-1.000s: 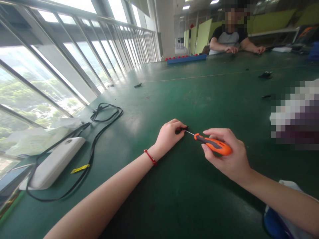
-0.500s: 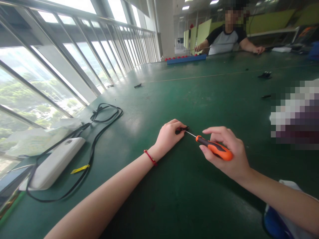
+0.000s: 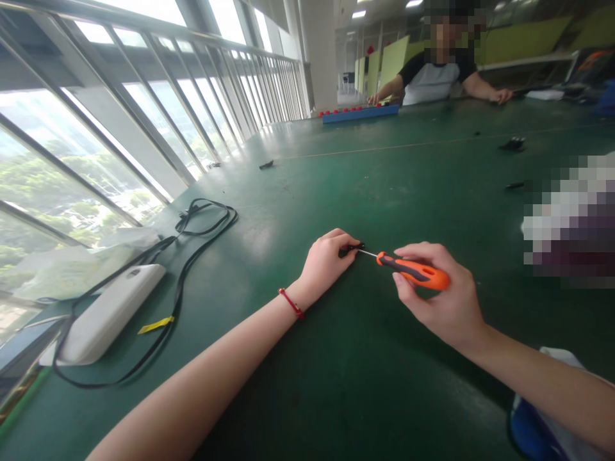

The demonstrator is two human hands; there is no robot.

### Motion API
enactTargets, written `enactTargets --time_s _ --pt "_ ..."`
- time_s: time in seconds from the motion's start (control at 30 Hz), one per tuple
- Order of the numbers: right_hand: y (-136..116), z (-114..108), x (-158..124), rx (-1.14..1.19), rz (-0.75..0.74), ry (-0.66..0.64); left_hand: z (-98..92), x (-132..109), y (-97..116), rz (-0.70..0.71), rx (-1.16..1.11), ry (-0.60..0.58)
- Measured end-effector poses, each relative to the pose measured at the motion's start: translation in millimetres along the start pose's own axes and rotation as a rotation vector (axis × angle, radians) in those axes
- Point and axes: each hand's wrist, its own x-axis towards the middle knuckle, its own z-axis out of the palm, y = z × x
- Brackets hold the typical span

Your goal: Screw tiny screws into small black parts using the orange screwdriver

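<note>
My left hand [image 3: 329, 257], with a red bracelet [image 3: 291, 303] at its wrist, pinches a small black part [image 3: 356, 247] close to the green table top [image 3: 346, 358]. Most of that part is hidden by my fingers. A screwdriver [image 3: 416, 271] with an orange and dark grey handle is held by my right hand [image 3: 444, 301]. Its handle lies between thumb and fingers, the butt towards the palm. The thin metal shaft points left, and its tip meets the black part; the exact contact is too small to see.
A white power bank-like box [image 3: 113, 314] and a looped black cable [image 3: 185, 282] lie at left, beside the railing [image 3: 158, 96]. A blue rack with red knobs [image 3: 360, 114] stands far back, near a co-worker [image 3: 432, 80]. Small black pieces [image 3: 513, 144] lie at right.
The screwdriver handle has tilted up to lie flatter, and the fingers of my right hand have shifted on it. My left hand stays put. The co-worker's hand has lowered onto the blue rack.
</note>
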Motion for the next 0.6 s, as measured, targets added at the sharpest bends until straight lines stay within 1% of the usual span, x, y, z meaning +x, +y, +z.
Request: enactTargets --time_s 0.07,0.2,0.23,0.37,0.5,0.53,0.6 --pt "0.2 0.2 -0.2 0.036 0.036 -0.009 0.1 0.3 0.0 -0.005 0.003 -0.004" --pt "-0.9 -0.2 -0.8 0.000 0.065 -0.112 0.4 0.5 0.4 -0.018 0.004 0.004" --pt "-1.0 -0.2 -1.1 -0.005 0.058 -0.108 0.4 0.5 0.4 -0.021 0.004 0.006" --pt "0.0 0.5 -1.8 0.019 0.044 -0.025 0.4 0.4 0.1 -0.018 -0.001 0.007" --pt "-0.2 0.9 -1.7 -0.016 0.063 -0.094 0.6 0.9 -0.5 -0.019 -0.003 0.011" --pt "-0.4 1.0 -1.6 -0.023 0.058 -0.098 0.6 1.0 -0.5 -0.020 -0.003 0.011" --pt "-0.8 1.0 -1.5 -0.011 0.050 -0.065 0.6 1.0 0.0 -0.022 -0.002 0.009"
